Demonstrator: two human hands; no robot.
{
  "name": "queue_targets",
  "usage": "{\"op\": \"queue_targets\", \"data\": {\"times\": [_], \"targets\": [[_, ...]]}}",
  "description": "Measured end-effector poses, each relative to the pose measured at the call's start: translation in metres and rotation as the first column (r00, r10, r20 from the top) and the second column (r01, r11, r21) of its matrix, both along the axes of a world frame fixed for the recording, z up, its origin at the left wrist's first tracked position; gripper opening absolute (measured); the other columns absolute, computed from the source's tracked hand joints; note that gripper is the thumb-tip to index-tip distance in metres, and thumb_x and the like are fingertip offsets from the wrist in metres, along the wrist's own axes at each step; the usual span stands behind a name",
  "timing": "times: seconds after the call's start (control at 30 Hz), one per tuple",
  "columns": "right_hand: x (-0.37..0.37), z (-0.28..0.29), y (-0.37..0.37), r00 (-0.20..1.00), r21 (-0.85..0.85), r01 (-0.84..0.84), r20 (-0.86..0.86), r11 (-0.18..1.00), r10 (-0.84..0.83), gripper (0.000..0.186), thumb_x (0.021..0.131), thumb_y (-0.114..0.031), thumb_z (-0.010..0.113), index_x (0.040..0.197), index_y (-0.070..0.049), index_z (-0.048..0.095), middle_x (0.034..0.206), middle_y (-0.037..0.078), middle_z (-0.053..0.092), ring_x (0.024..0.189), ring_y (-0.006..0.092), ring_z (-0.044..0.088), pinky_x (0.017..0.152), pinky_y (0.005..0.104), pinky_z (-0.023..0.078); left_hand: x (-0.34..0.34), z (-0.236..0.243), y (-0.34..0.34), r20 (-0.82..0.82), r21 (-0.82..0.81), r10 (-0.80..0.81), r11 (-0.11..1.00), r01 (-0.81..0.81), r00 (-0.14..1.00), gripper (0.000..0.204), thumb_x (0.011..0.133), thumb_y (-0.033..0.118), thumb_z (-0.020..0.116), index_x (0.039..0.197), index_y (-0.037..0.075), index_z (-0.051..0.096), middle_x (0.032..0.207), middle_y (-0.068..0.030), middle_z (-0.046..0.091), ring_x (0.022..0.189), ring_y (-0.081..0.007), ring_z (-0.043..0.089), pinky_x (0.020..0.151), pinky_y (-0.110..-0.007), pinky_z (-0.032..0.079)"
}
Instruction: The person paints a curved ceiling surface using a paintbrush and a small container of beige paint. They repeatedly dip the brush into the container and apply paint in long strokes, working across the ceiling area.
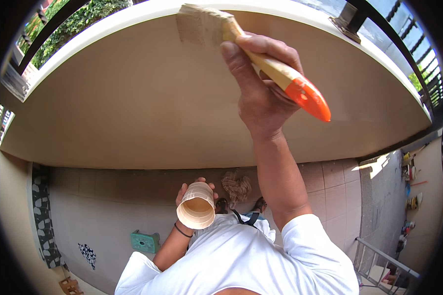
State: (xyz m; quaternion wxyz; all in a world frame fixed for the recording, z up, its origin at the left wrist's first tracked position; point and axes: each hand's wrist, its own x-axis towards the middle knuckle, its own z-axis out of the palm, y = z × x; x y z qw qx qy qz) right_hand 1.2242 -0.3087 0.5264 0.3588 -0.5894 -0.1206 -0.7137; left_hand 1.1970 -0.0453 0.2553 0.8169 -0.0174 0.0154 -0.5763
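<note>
My right hand (261, 78) grips a wide paintbrush (202, 27) with a pale wooden handle tipped in orange. Its paint-coated bristles are at the upper part of the beige wall (108, 108), by the white top edge (147, 11); whether they touch is unclear. Low in the picture, my left hand (182, 192) holds a cream cup (196, 212), open end toward me, with tan paint coating its inside. My left fingers wrap round its far side and are partly hidden.
Black railings (403, 34) top the wall. A crumpled cloth (235, 187) lies near my feet on the tiled floor, with a green stool (143, 241) to the left. A metal ladder (386, 258) is at lower right; assorted containers (412, 201) line the right side.
</note>
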Motion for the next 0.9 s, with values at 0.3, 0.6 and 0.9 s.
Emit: {"op": "queue_targets", "data": {"times": [0.3,0.6,0.9], "targets": [[-0.168,0.005,-0.072,0.703,0.466,0.603,0.074,0.647,-0.708,0.023,0.091,0.002,0.085,0.106,0.003,0.069,0.098,0.013,0.075,0.086,0.0188,0.074,0.078,0.0296,0.065,-0.003,-0.004,0.005,-0.009,0.097,-0.106,0.990,0.107,0.994,0.061,0.111,0.054,0.049,0.148,0.005,0.051,0.139,-0.0270,0.059,0.124,-0.0483,0.066,0.090,-0.062,0.066],[-0.142,0.010,-0.054,0.949,0.037,0.315,-0.034,0.948,-0.314,0.021,0.088,0.001,0.088,0.104,-0.006,0.077,0.102,0.012,0.078,0.094,0.0202,0.077,0.081,0.0308,0.062,0.010,0.033,-0.006,0.062,0.005,-0.223,0.975,0.223,0.973,0.064,0.112,0.055,0.048,0.151,0.005,0.049,0.146,-0.0298,0.054,0.129,-0.0527,0.061,0.098,-0.069,0.061],[-0.317,-0.019,-0.185,0.668,0.604,0.546,0.105,0.581,-0.737,0.018,0.094,-0.002,0.085,0.107,0.000,0.074,0.102,0.010,0.074,0.090,0.0169,0.071,0.084,0.0304,0.061,-0.027,0.046,-0.063,0.033,-0.029,-0.331,0.943,0.332,0.943,0.063,0.111,0.055,0.051,0.152,0.008,0.051,0.151,-0.0267,0.051,0.135,-0.0503,0.055,0.103,-0.068,0.059]]}}
